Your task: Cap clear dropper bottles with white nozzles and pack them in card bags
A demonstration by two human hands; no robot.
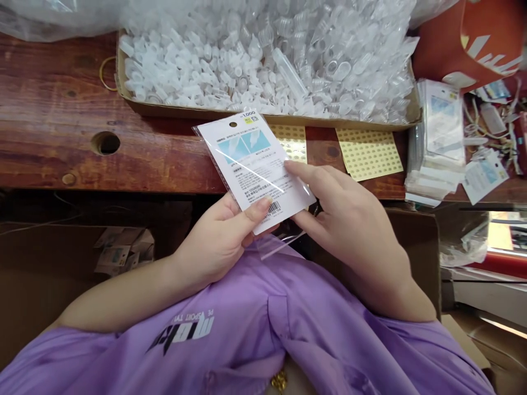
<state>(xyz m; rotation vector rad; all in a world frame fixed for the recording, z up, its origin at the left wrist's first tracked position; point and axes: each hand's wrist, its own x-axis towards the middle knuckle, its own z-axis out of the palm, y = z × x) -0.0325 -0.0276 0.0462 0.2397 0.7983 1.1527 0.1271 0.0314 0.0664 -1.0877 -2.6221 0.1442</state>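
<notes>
Both hands hold a clear plastic sleeve with a white printed card [251, 162] inside, just in front of the wooden table edge. My left hand [220, 241] pinches the card's lower end by the barcode, thumb on top. My right hand [349, 230] grips the right edge, index finger lying across the card's face. The sleeve's open flap [280, 244] hangs below the card, over my purple shirt.
A shallow cardboard tray [132, 99] heaped with small clear plastic bottles and caps lies at the back of the wooden table [53, 115]. Two yellow sticker sheets [368, 153] lie before it. Stacked packaged cards [436, 148] sit at the right. A cardboard box [415, 236] stands below.
</notes>
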